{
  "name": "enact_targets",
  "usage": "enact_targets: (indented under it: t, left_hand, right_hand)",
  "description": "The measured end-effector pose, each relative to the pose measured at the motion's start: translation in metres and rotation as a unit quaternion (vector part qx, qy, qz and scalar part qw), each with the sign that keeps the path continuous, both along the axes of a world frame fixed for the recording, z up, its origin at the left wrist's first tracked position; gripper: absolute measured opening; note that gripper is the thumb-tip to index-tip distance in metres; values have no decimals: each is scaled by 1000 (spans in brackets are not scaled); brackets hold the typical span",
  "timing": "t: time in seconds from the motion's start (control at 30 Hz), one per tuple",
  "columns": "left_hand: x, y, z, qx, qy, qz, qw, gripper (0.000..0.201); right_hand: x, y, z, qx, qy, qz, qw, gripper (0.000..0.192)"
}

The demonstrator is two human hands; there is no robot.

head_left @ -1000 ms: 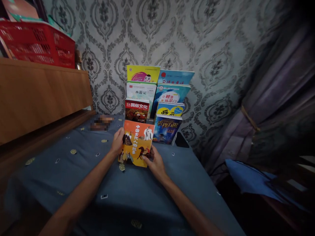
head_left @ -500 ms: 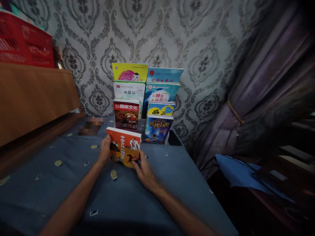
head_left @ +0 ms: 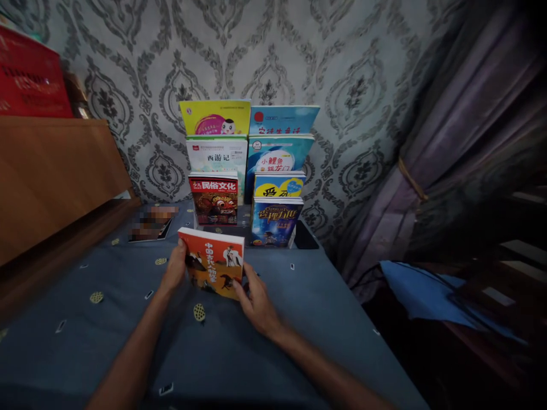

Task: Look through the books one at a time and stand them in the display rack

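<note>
An orange book (head_left: 216, 267) with white Chinese characters on its cover is held up, tilted back, in front of the standing books. My left hand (head_left: 174, 267) grips its left edge, and my right hand (head_left: 255, 297) clasps the lower right side with the thumb on the cover. Behind it stand two columns of books. On the left are a red-and-black book (head_left: 216, 202), a white book (head_left: 217, 156) and a yellow book (head_left: 220, 117). The right column has a dark blue book (head_left: 276, 225), a yellow-and-blue book (head_left: 280, 185) and light blue ones (head_left: 282, 148) behind.
A blue patterned cloth (head_left: 128, 324) covers the surface. A dark flat object (head_left: 306, 236) lies beside the right column, and a blurred-out printed item (head_left: 151, 224) at left. A wooden cabinet (head_left: 55, 176) carries a red basket (head_left: 32, 74). Purple curtain (head_left: 397, 188) hangs at right.
The view has shifted slightly and come closer. Both hands still hold the orange book, which appears a little lower and further left in the picture.
</note>
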State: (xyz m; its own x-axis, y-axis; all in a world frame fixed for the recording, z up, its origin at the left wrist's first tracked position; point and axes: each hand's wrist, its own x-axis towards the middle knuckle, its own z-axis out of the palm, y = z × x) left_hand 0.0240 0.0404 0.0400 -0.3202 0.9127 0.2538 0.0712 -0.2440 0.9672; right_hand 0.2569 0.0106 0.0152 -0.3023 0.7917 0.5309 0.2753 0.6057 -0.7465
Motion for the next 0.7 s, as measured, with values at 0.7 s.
enact_targets:
  t: [0.7]
  left_hand:
    - [-32, 37, 13, -26, 199, -33, 979, 41]
  right_hand:
    - [-38, 106, 20, -29, 1, -33, 999, 28]
